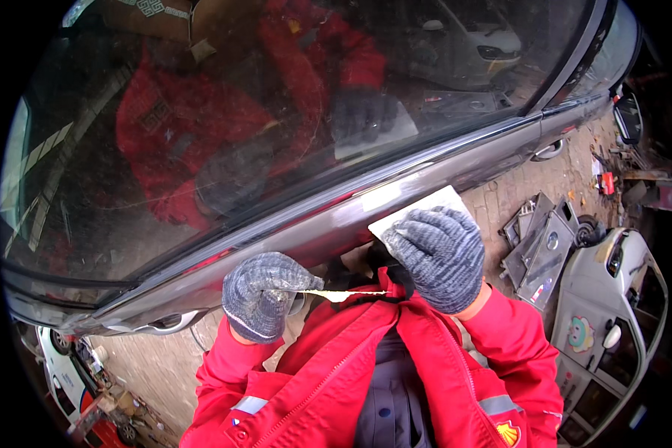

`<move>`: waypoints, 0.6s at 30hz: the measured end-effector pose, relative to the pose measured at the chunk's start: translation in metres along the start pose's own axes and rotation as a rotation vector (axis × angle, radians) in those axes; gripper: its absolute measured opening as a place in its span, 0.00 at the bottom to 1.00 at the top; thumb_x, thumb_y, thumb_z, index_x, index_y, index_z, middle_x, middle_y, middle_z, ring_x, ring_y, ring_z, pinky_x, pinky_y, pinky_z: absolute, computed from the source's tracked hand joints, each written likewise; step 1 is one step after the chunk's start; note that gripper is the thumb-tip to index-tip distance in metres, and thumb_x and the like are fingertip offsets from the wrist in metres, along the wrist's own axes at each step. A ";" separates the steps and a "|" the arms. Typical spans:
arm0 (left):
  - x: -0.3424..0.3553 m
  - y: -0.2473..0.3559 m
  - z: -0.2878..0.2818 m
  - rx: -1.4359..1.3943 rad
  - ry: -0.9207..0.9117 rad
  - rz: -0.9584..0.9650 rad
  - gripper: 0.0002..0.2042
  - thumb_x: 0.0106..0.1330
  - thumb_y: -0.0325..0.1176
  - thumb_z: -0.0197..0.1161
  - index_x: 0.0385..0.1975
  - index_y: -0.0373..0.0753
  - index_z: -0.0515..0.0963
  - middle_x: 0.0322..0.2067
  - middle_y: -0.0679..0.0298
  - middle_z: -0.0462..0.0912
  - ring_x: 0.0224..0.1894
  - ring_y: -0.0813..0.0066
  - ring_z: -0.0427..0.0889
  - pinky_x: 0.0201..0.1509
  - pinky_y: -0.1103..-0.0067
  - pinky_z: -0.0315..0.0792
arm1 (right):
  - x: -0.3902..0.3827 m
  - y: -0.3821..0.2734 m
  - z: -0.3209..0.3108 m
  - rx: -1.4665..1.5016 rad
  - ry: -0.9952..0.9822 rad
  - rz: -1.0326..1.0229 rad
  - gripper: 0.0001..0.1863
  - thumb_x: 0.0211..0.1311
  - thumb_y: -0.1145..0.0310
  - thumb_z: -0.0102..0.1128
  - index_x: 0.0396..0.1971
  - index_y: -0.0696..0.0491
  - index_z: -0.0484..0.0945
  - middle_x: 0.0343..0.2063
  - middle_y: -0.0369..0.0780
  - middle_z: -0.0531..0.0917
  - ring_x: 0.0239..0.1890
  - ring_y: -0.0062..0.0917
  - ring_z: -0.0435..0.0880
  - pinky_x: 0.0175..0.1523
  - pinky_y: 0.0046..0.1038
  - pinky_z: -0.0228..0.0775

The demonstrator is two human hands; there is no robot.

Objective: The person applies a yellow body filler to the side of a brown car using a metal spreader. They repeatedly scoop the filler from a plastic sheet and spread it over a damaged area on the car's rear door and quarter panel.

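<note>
Thin blade (364, 293) pinched by left hand (265, 296), pale board (439, 198) gripped by right hand (442, 257).
Level blade advised, lest paste (337, 296) be dropped.

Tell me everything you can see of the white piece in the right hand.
The white piece is flat and thin-looking, with straight edges and a pointed left corner. It looks like stiff board or plastic; I can't tell which. Its far edge slants up to the right, roughly along the car door. The gloved right hand grips it, the fingers covering much of its near side. It sits close to the door, but whether they touch is unclear. Its underside is hidden.
</note>
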State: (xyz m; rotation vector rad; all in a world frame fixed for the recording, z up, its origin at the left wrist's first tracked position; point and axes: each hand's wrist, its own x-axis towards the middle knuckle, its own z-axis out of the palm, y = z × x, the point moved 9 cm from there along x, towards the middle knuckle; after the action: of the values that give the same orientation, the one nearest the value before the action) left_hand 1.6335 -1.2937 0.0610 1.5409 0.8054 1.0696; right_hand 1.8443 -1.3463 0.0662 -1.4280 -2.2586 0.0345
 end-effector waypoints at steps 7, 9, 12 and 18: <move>0.005 0.006 0.002 0.082 -0.033 0.001 0.16 0.73 0.40 0.56 0.30 0.35 0.85 0.29 0.57 0.87 0.32 0.61 0.86 0.39 0.71 0.78 | 0.026 0.002 -0.012 -0.056 0.061 -0.006 0.18 0.49 0.68 0.61 0.43 0.48 0.86 0.42 0.36 0.84 0.48 0.35 0.82 0.51 0.40 0.73; 0.005 0.007 0.002 0.075 -0.036 0.017 0.17 0.73 0.41 0.56 0.30 0.35 0.85 0.29 0.57 0.88 0.32 0.61 0.86 0.39 0.71 0.78 | 0.029 0.002 -0.010 -0.063 0.071 -0.006 0.18 0.48 0.68 0.61 0.43 0.49 0.86 0.42 0.37 0.84 0.48 0.35 0.82 0.50 0.40 0.73; 0.003 0.003 0.001 0.064 -0.047 0.031 0.17 0.72 0.41 0.56 0.30 0.37 0.86 0.28 0.58 0.87 0.32 0.60 0.86 0.39 0.70 0.78 | 0.035 0.000 -0.009 -0.062 0.080 -0.005 0.19 0.48 0.68 0.61 0.43 0.49 0.86 0.42 0.37 0.84 0.48 0.35 0.82 0.51 0.40 0.73; 0.003 0.003 0.002 0.139 -0.072 0.009 0.13 0.70 0.39 0.59 0.29 0.39 0.85 0.26 0.59 0.86 0.32 0.61 0.86 0.39 0.71 0.78 | 0.039 0.000 -0.007 -0.072 0.054 -0.007 0.20 0.47 0.68 0.60 0.43 0.49 0.86 0.42 0.37 0.84 0.48 0.35 0.81 0.51 0.41 0.73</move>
State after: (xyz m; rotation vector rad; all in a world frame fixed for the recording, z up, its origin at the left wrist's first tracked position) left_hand 1.6360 -1.2926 0.0644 1.6915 0.8382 0.9766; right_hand 1.8333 -1.3148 0.0868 -1.4394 -2.2416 -0.0870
